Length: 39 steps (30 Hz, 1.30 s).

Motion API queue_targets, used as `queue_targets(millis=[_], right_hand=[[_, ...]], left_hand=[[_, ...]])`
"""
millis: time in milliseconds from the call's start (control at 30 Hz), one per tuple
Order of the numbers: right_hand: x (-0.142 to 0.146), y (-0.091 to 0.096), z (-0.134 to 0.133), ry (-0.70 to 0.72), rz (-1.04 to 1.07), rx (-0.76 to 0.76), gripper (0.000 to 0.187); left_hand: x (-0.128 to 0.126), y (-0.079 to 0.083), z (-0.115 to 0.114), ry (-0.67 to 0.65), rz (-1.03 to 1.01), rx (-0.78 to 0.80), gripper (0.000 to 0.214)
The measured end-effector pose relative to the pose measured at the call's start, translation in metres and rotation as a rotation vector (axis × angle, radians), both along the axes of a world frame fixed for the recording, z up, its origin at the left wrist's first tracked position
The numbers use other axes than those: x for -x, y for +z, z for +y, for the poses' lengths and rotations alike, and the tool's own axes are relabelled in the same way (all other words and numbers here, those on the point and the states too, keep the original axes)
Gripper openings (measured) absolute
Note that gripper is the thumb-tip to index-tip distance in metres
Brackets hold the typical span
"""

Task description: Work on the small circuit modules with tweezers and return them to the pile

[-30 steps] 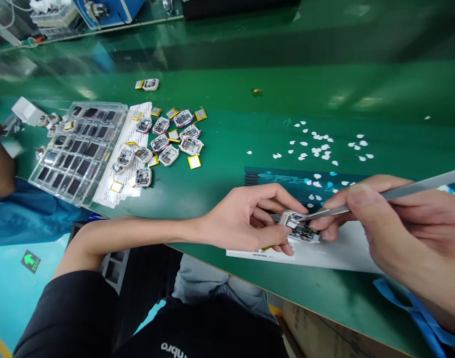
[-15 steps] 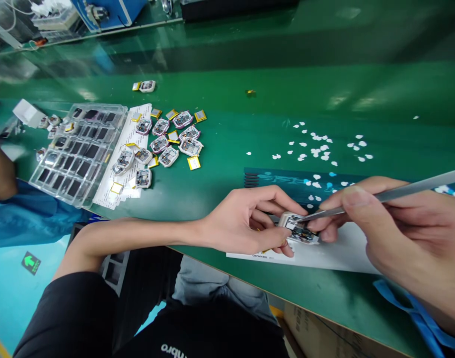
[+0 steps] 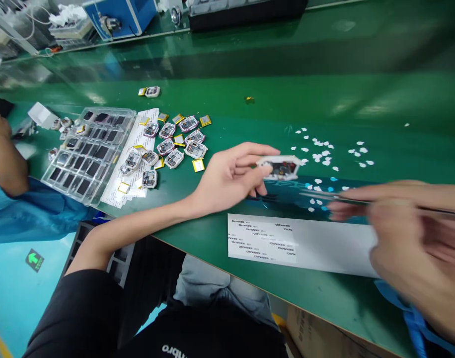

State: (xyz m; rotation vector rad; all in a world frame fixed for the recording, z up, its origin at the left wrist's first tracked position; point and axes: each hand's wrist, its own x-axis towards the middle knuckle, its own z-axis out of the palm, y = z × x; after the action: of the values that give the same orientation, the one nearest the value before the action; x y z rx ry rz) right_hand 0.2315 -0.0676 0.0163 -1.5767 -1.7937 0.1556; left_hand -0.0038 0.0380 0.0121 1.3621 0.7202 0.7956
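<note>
My left hand [image 3: 231, 174] holds a small white device case [image 3: 279, 167] with an exposed circuit board, pinched at its left end above the green bench. My right hand [image 3: 406, 233] is blurred by motion at the right and grips metal tweezers [image 3: 346, 199], whose tips point left and sit apart from the case. Below both hands lies a white label sheet [image 3: 298, 243] with printed stickers. A dark blue sheet [image 3: 287, 196] lies under the case.
A pile of similar device cases and yellow batteries [image 3: 171, 141] lies left of centre, beside a clear compartment tray [image 3: 89, 151]. Several small white paper dots [image 3: 324, 149] are scattered at the right. Another person's arm in a blue sleeve [image 3: 11, 199] rests at the far left.
My left hand has lifted the device case up and away from the label sheet. My right hand with the tweezers has drawn back to the right, off the case.
</note>
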Motion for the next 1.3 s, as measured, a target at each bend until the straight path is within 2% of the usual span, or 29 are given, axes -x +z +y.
queue_targets(millis=[67, 167, 367, 467, 567, 700, 833, 967, 1067, 1133, 1167, 1233, 1300], right_hand=[[0.01, -0.003, 0.009, 0.104, 0.051, -0.007, 0.019], [0.02, -0.009, 0.021, 0.162, 0.069, -0.021, 0.021], [0.019, -0.013, 0.029, 0.22, 0.053, -0.048, 0.028], [0.018, -0.016, 0.03, 0.245, 0.037, -0.062, 0.036], [0.017, -0.019, 0.03, 0.266, 0.025, -0.083, 0.033], [0.015, -0.021, 0.029, 0.319, -0.002, -0.089, 0.026], [0.013, -0.023, 0.025, 0.321, -0.033, -0.128, 0.021], [0.005, -0.017, 0.021, 0.218, -0.061, -0.208, 0.023], [0.0, -0.01, 0.021, 0.182, -0.068, -0.243, 0.029], [0.0, -0.007, 0.022, 0.219, -0.081, -0.262, 0.031], [0.0, -0.006, 0.022, 0.233, -0.095, -0.262, 0.033], [0.001, -0.006, 0.022, 0.255, -0.119, -0.262, 0.039], [-0.002, -0.009, 0.019, 0.261, -0.123, -0.274, 0.043]], left_hand=[[0.002, 0.0, 0.01, 0.043, 0.01, -0.013, 0.011], [0.005, 0.001, 0.015, -0.003, 0.038, -0.092, 0.016], [0.01, -0.003, 0.01, -0.314, 0.137, -0.583, 0.021], [0.014, -0.002, 0.015, -0.484, 0.265, -0.742, 0.026], [0.017, -0.001, 0.022, -0.598, 0.46, -0.882, 0.028], [0.017, -0.001, 0.021, -0.613, 0.66, -1.003, 0.027], [0.014, -0.002, 0.015, -0.602, 0.76, -1.15, 0.022], [0.011, -0.007, 0.015, -0.599, 0.766, -1.219, 0.023], [0.011, -0.009, 0.017, -0.644, 0.634, -1.277, 0.027], [0.01, -0.006, 0.015, -0.622, 0.442, -1.212, 0.026], [0.01, -0.004, 0.013, -0.544, 0.346, -1.106, 0.025], [0.008, 0.001, 0.008, -0.258, 0.198, -0.748, 0.023], [0.007, 0.003, 0.006, -0.018, 0.095, -0.291, 0.02]])
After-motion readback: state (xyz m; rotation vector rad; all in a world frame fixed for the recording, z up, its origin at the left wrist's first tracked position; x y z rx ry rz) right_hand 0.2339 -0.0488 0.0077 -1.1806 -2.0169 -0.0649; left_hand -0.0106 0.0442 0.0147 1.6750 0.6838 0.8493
